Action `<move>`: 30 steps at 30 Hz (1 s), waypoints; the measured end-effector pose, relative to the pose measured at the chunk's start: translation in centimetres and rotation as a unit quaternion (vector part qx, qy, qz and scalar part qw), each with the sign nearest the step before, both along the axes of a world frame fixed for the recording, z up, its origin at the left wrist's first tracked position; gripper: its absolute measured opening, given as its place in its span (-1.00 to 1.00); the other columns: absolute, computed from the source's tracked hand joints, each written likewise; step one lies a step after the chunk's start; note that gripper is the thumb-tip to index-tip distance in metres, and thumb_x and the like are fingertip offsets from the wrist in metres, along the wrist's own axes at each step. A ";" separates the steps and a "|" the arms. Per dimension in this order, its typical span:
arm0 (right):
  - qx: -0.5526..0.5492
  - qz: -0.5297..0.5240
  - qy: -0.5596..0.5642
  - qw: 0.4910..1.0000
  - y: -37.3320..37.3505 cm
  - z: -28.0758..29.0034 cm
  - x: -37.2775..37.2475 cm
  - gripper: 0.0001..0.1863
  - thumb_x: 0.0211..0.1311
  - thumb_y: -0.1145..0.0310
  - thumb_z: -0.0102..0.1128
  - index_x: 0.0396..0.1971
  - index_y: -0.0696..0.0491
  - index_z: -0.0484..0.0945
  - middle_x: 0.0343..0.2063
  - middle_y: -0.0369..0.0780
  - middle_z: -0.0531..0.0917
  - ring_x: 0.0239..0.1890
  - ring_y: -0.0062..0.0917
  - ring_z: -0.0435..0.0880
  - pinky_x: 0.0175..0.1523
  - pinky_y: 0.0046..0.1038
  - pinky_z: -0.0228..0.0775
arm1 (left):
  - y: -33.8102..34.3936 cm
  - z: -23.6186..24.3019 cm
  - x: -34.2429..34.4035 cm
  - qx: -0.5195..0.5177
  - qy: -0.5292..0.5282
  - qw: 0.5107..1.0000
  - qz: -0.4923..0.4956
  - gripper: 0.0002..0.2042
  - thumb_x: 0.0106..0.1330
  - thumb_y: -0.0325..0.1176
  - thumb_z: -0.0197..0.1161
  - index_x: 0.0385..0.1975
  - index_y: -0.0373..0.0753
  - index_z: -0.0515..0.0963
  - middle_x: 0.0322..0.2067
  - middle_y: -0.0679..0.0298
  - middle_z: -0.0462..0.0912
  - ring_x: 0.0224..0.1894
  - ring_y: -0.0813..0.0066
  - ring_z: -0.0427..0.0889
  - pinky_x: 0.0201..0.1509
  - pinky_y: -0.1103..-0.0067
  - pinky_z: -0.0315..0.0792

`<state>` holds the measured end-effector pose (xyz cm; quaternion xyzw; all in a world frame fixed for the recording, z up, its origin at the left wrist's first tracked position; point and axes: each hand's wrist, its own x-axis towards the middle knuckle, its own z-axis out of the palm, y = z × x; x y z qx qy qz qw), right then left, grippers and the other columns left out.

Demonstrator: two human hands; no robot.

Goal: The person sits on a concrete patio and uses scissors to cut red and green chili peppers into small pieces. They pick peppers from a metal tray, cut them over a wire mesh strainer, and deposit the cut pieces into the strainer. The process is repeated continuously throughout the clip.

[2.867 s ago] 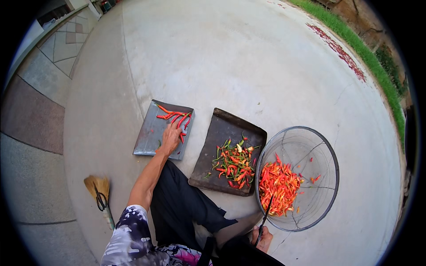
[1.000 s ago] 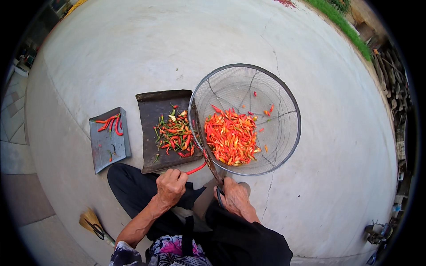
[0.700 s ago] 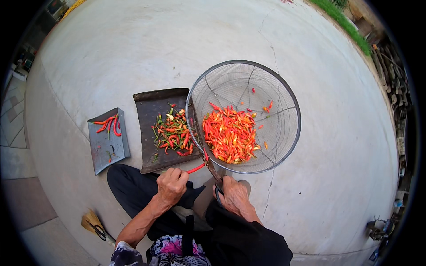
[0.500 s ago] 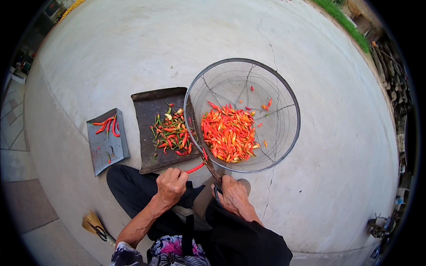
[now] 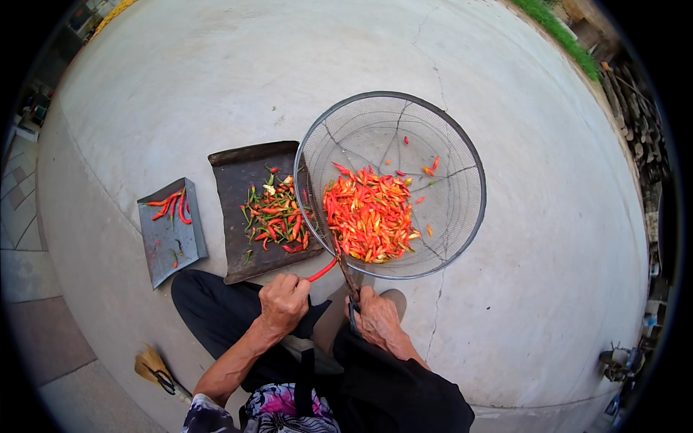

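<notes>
My left hand point(image 5: 284, 303) pinches the end of a long red chili point(image 5: 322, 271), whose far end lies at the blades of dark scissors point(image 5: 345, 273). My right hand point(image 5: 377, 322) grips the scissors at the wire-mesh basket's near rim. Inside that round basket point(image 5: 453, 234) is a heap of red and orange chili pieces point(image 5: 367, 211). A dark metal tray point(image 5: 253, 162) beside it holds red chilies with green stems point(image 5: 276, 220). Farther left, a smaller grey tray point(image 5: 172, 242) carries several long red chilies point(image 5: 180, 200).
I sit with bent, dark-trousered legs point(image 5: 209, 307) on a cracked concrete floor point(image 5: 541, 216). A straw broom point(image 5: 151, 368) lies at lower left. Stacked dark wood or tiles point(image 5: 628, 115) and a grass strip point(image 5: 556, 32) border the right; paving point(image 5: 29, 274) borders the left.
My left hand has moved from the small tray to the scissors, bringing a red chili, and my right hand has risen toward the basket's rim. The camera's view has shifted. Over the last second little else moved.
</notes>
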<state>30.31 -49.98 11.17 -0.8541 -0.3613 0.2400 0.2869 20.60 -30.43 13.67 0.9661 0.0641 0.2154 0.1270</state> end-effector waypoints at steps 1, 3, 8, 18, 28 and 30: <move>0.016 -0.003 -0.004 1.000 -0.2 -0.3 0.0 -0.63 0.19 0.19 0.22 -0.40 0.20 0.32 -0.56 0.04 0.56 -0.54 -0.01 0.60 -0.43 -0.08 0.41 | -0.1 0.0 0.2 -0.003 -0.002 1.000 -0.001 -0.86 -0.16 -0.56 0.24 -0.61 -0.22 0.42 -0.63 0.28 0.32 -0.57 0.36 0.44 -0.59 0.48 0.32; 0.042 -0.032 0.016 0.998 -0.4 -0.6 -0.2 -0.65 0.20 0.22 0.23 -0.40 0.19 0.33 -0.59 0.02 0.57 -0.55 -0.01 0.60 -0.45 -0.10 0.41 | -0.1 -0.1 0.6 -0.008 -0.011 1.000 -0.004 -0.86 -0.16 -0.56 0.24 -0.62 -0.22 0.41 -0.63 0.27 0.32 -0.56 0.36 0.45 -0.59 0.48 0.32; 0.049 -0.131 0.148 0.979 -0.6 0.8 0.6 -0.68 0.23 0.24 0.21 -0.40 0.19 0.36 -0.63 -0.02 0.57 -0.55 0.00 0.60 -0.45 -0.12 0.41 | -0.2 0.3 1.4 -0.020 -0.009 1.000 0.008 -0.84 -0.14 -0.57 0.24 -0.64 -0.22 0.37 -0.63 0.26 0.31 -0.56 0.34 0.45 -0.59 0.46 0.32; 0.021 -0.027 0.067 0.997 0.1 1.7 0.2 -0.60 0.26 0.14 0.13 -0.37 0.23 0.34 -0.46 0.11 0.55 -0.41 0.05 0.59 -0.32 -0.07 0.42 | -1.2 0.1 2.4 -0.062 -0.019 0.997 0.051 -0.81 -0.09 -0.58 0.25 -0.67 -0.23 0.34 -0.65 0.22 0.31 -0.59 0.28 0.46 -0.60 0.41 0.32; 0.034 -0.039 0.059 0.997 0.7 1.1 0.1 -0.58 0.27 0.11 0.11 -0.39 0.22 0.32 -0.54 0.11 0.55 -0.46 0.07 0.59 -0.34 -0.05 0.42 | -3.0 -0.2 2.8 -0.110 -0.022 0.992 0.062 -0.81 -0.03 -0.56 0.27 -0.67 -0.23 0.35 -0.66 0.20 0.34 -0.62 0.20 0.48 -0.61 0.37 0.34; 0.030 -0.045 0.064 0.996 0.8 1.3 0.1 -0.59 0.27 0.11 0.11 -0.39 0.22 0.32 -0.55 0.12 0.56 -0.48 0.07 0.59 -0.35 -0.04 0.43 | -3.3 -0.2 2.9 -0.122 -0.022 0.990 0.066 -0.82 -0.02 -0.55 0.27 -0.66 -0.23 0.36 -0.65 0.19 0.35 -0.62 0.18 0.48 -0.61 0.36 0.34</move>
